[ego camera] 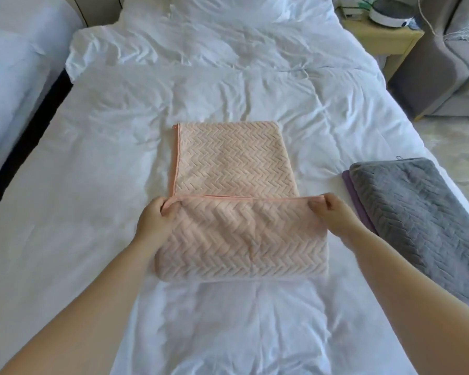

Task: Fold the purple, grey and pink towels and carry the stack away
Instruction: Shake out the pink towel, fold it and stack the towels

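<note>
A pink towel point(233, 163) with a zigzag weave lies in the middle of the white bed point(92, 185). Its near part is folded over towards the far end. My left hand point(156, 216) pinches the left corner of that folded edge. My right hand point(333, 212) pinches the right corner. At the right side of the bed a folded grey towel point(417, 217) rests on a folded purple towel point(356, 201), of which only a thin strip and a near corner show.
A second white bed point(14, 77) stands at the left across a dark gap. At the back right are a wooden bedside table point(385, 36) with a round white device point(390, 12) and a grey armchair point(439, 71). A pale rug covers the floor at right.
</note>
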{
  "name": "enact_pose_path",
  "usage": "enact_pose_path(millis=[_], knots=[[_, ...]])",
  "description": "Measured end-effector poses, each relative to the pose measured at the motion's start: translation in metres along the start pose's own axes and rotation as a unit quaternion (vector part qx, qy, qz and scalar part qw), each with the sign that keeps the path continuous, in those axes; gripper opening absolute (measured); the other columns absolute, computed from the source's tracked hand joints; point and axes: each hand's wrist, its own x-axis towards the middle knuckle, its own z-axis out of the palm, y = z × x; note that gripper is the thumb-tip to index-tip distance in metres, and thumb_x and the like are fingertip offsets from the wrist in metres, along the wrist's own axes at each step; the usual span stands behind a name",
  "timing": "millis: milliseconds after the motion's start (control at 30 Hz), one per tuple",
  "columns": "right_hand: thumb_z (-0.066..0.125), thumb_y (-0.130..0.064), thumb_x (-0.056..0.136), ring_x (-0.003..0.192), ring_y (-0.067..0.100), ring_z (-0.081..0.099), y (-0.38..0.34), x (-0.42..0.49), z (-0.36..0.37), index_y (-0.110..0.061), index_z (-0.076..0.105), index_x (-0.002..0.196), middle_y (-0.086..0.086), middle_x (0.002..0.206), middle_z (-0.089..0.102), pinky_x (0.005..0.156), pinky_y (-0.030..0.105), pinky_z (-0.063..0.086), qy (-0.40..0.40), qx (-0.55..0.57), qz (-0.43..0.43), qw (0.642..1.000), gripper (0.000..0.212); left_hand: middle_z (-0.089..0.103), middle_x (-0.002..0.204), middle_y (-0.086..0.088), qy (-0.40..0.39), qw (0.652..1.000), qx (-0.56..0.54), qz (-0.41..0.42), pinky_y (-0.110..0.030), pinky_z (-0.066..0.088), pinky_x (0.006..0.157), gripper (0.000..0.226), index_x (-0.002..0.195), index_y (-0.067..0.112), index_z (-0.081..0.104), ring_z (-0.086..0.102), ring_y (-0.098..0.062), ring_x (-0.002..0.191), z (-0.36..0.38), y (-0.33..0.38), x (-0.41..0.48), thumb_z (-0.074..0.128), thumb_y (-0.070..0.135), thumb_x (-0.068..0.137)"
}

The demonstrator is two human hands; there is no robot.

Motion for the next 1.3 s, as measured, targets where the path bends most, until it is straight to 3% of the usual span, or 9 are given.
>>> enact_pose_path(millis=[133, 433, 600, 700, 833, 967, 1067, 1200, 1300], knots=[[0.044, -0.034, 0.096, 0.074, 0.017, 0.052, 0.004, 0.066, 0.034, -0.017, 0.056, 0.094, -0.003, 0.081, 0.056, 0.058, 0.028, 0.039, 0.02, -0.004, 0.036, 0.999, 0.021, 0.055, 0.076, 0.001, 0.006, 0.999, 0.023, -0.027, -0.03, 0.036, 0.058, 0.021, 0.089, 0.011, 0.054, 0.052, -0.025, 0.079, 0.029, -0.009, 0.059, 0.05, 0.031, 0.095], [0.043, -0.041, 0.096, 0.09, 0.02, 0.055, 0.019, 0.121, 0.074, -0.021, 0.056, 0.106, -0.005, 0.094, 0.061, 0.073, 0.032, 0.038, 0.024, -0.1, 0.008, 0.995, 0.025, 0.062, 0.105, -0.014, 0.015, 0.968, 0.24, -0.071, -0.035, 0.037, 0.068, 0.036, 0.096, 0.014, 0.047, 0.059, -0.037, 0.095, 0.06, -0.027, 0.099, 0.034, 0.048, 0.097], [0.043, -0.048, 0.093, 0.13, 0.023, 0.032, 0.007, 0.107, 0.076, -0.027, 0.044, 0.132, -0.001, 0.137, 0.045, 0.105, 0.04, 0.031, 0.126, -0.227, -0.11, 0.959, 0.045, 0.055, 0.125, -0.015, 0.139, 0.938, 0.265, 0.178, -0.046, 0.041, 0.09, 0.032, 0.115, 0.011, 0.059, 0.051, -0.038, 0.113, 0.053, -0.016, 0.087, 0.055, 0.028, 0.088], [0.028, -0.058, 0.095, 0.147, 0.02, 0.003, 0.002, 0.076, 0.097, -0.035, 0.021, 0.147, -0.01, 0.157, 0.018, 0.118, 0.039, 0.007, -0.004, -0.352, -0.265, 0.898, 0.058, 0.027, 0.157, -0.002, -0.024, 0.892, 0.335, 0.302, -0.044, 0.013, 0.115, 0.051, 0.142, 0.033, 0.038, 0.021, -0.024, 0.145, 0.071, 0.001, 0.065, 0.031, 0.05, 0.095], [-0.001, -0.071, 0.087, 0.141, 0.007, -0.025, 0.022, 0.062, 0.101, -0.042, -0.007, 0.147, -0.022, 0.155, -0.012, 0.116, 0.035, -0.013, -0.108, -0.388, -0.192, 0.895, 0.067, -0.011, 0.159, 0.013, -0.132, 0.866, 0.448, 0.179, -0.041, -0.016, 0.116, 0.068, 0.147, 0.042, -0.009, -0.017, -0.013, 0.146, 0.086, -0.021, 0.045, -0.005, 0.07, 0.086], [0.01, -0.069, 0.088, 0.145, 0.013, -0.013, 0.043, 0.047, 0.066, -0.039, -0.001, 0.149, -0.021, 0.156, -0.011, 0.118, 0.036, -0.001, -0.089, -0.374, -0.137, 0.913, 0.069, 0.005, 0.16, 0.011, -0.104, 0.876, 0.429, 0.194, -0.04, -0.003, 0.119, 0.087, 0.15, 0.037, 0.012, -0.003, -0.015, 0.148, 0.051, -0.041, 0.025, -0.01, 0.078, 0.077], [0.025, -0.072, 0.084, 0.145, 0.008, -0.009, 0.059, 0.003, 0.044, -0.036, 0.009, 0.15, -0.02, 0.156, -0.002, 0.117, 0.03, 0.005, -0.1, -0.334, -0.194, 0.917, 0.077, 0.017, 0.158, 0.006, -0.131, 0.878, 0.392, 0.243, -0.044, 0.005, 0.117, 0.091, 0.147, 0.034, 0.029, 0.009, -0.019, 0.148, 0.028, -0.057, -0.015, 0.022, 0.086, 0.074], [0.065, -0.053, 0.079, 0.146, 0.011, 0.007, 0.079, -0.032, 0.028, -0.031, 0.019, 0.149, -0.017, 0.155, 0.01, 0.117, 0.03, 0.016, -0.099, -0.394, -0.282, 0.869, 0.086, 0.039, 0.15, -0.009, -0.108, 0.871, 0.38, 0.292, -0.053, 0.029, 0.108, 0.08, 0.14, 0.02, 0.047, 0.035, -0.033, 0.139, 0.018, -0.073, -0.052, 0.076, 0.048, 0.07], [0.069, -0.013, 0.081, 0.136, 0.023, 0.041, 0.085, -0.035, 0.033, -0.016, 0.049, 0.137, 0.001, 0.144, 0.046, 0.109, 0.034, 0.033, -0.024, -0.341, -0.311, 0.887, 0.059, 0.042, 0.147, -0.012, -0.076, 0.909, 0.309, 0.268, -0.044, 0.038, 0.107, 0.074, 0.139, 0.01, 0.047, 0.038, -0.033, 0.137, 0.027, -0.077, -0.054, 0.072, -0.004, 0.071]])
